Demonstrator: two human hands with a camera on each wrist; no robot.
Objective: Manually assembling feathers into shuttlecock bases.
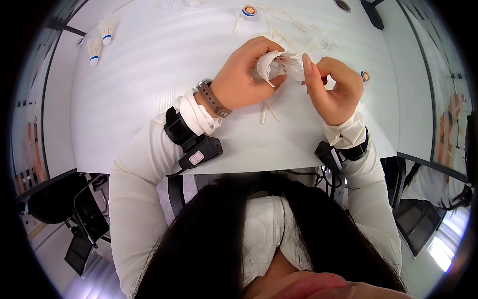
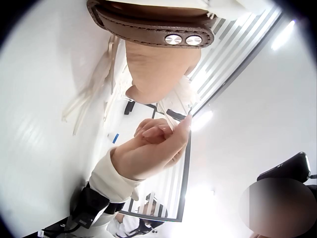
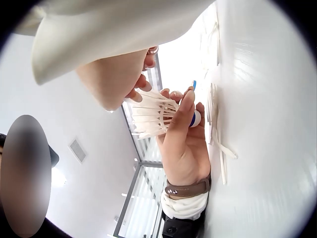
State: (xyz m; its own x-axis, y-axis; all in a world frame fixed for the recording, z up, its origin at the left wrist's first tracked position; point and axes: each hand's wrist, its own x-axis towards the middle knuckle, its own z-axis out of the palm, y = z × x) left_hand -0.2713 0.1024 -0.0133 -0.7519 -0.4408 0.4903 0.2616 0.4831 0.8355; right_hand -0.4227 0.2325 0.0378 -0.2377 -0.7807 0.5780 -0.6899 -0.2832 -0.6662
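Observation:
A white feather shuttlecock (image 1: 267, 64) is in my left hand (image 1: 241, 74), its open feather end turned up toward the head camera. In the right wrist view the left fingers and thumb curl around the shuttlecock (image 3: 148, 118) near its blue-banded base (image 3: 195, 119). My right hand (image 1: 336, 89) is at the right side of the skirt, its thumb and curled fingers pinching a feather at the rim. Part of the skirt is hidden behind the left fingers. Beneath the hands, loose feather shafts (image 1: 269, 112) lie on the white table (image 1: 144, 79).
Two whole shuttlecocks, one farther back (image 1: 107, 33) and one nearer (image 1: 93, 53), stay at the table's left. Round cork bases lie at the back (image 1: 249, 11) and the right (image 1: 365, 76). Scattered feather pieces (image 1: 279, 37) are behind the hands. Clear panels (image 1: 417, 94) flank the table.

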